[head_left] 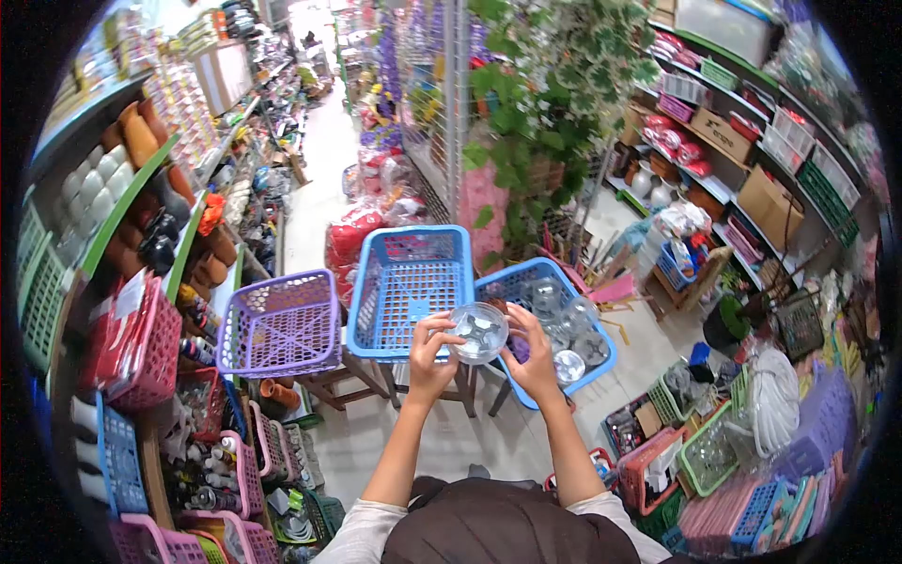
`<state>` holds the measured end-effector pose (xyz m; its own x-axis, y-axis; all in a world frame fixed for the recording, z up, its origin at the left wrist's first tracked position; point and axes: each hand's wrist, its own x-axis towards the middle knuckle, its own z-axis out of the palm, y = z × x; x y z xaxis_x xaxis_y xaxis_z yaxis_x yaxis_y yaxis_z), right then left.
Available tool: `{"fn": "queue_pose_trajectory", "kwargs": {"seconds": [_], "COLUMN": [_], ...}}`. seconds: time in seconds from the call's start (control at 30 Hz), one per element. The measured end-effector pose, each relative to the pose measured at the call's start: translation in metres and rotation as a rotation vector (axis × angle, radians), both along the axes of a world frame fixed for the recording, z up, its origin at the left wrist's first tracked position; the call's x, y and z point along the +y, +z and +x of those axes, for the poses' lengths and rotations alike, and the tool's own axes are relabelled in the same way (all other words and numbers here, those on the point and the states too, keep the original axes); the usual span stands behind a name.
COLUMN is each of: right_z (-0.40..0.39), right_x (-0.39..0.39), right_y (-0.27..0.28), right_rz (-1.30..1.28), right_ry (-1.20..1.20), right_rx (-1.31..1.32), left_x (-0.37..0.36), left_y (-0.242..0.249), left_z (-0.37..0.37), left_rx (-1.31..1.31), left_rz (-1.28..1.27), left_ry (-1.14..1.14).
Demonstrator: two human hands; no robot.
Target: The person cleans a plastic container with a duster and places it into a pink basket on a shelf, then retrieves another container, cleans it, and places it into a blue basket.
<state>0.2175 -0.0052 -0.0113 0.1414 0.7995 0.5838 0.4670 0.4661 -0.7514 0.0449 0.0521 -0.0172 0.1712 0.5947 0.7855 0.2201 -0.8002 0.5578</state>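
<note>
A clear round bowl (479,329) is held up in front of me between both hands. My left hand (434,355) grips its left side, fingers at the rim and thumb lower down. On the opposite side, my right hand (532,357) closes on the bowl with thumb and fingers. Behind it stands a blue basket (413,233), its lattice bottom showing. A second blue basket (601,371), to the right and tilted in view, holds several clear bowls (567,324), partly hidden by my right hand. Left of the middle basket sits a purple basket (280,284).
Wooden stools (336,387) support the baskets. Shelves with vases (139,136) and pink baskets (150,357) line the left. Leafy vines (540,122) hang ahead by a wire rack. On the right floor are a green basket (707,453) and purple crates (822,423).
</note>
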Motion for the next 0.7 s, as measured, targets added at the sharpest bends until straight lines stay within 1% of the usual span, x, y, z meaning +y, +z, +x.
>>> {"fn": "queue_pose_trajectory", "kwargs": {"seconds": [0.03,0.07,0.17,0.23,0.3,0.33,0.37,0.43,0.47,0.5,0.53,0.63,0.67,0.7], "right_z": [-0.009,-0.017,-0.056,-0.088,-0.123,-0.141,-0.16,-0.201,-0.224,-0.245,-0.267,-0.331,-0.351,-0.372], "right_x": [0.004,0.006,0.01,0.012,0.01,0.009,0.008,0.007,0.001,-0.003,-0.009,-0.033,-0.039,-0.047], "right_y": [0.004,0.01,0.032,0.039,0.047,0.05,0.051,0.054,0.06,0.063,0.068,0.085,0.084,0.082], "right_rz": [0.043,0.064,0.108,0.136,0.074,0.054,0.055,-0.046,-0.088,-0.097,-0.133,-0.19,-0.199,-0.21], "right_ry": [0.033,0.056,0.15,0.219,0.32,0.371,0.426,0.589,0.64,0.712,0.753,0.904,0.968,1.029], "right_rx": [0.013,-0.066,-0.05,-0.035,0.079,0.136,0.134,0.31,0.357,0.378,0.387,0.44,0.453,0.467], "left_x": [-0.002,-0.005,-0.014,-0.028,-0.042,-0.053,-0.064,-0.085,-0.098,-0.111,-0.125,-0.168,-0.187,-0.203], "left_y": [0.007,0.014,0.026,0.038,0.039,0.043,0.046,0.05,0.055,0.062,0.068,0.079,0.08,0.082], "left_z": [-0.011,-0.023,-0.064,-0.094,-0.131,-0.147,-0.164,-0.203,-0.221,-0.238,-0.254,-0.301,-0.314,-0.328], "left_rx": [-0.002,-0.023,-0.05,-0.225,-0.201,-0.233,-0.269,-0.268,-0.271,-0.273,-0.278,-0.326,-0.367,-0.372], "left_rz": [0.015,0.017,0.058,-0.111,-0.101,-0.137,-0.174,-0.161,-0.144,-0.128,-0.078,-0.018,-0.1,-0.087], "left_ry": [0.026,0.038,0.108,0.05,0.136,0.193,0.253,0.372,0.398,0.426,0.523,0.686,0.736,0.794]}}
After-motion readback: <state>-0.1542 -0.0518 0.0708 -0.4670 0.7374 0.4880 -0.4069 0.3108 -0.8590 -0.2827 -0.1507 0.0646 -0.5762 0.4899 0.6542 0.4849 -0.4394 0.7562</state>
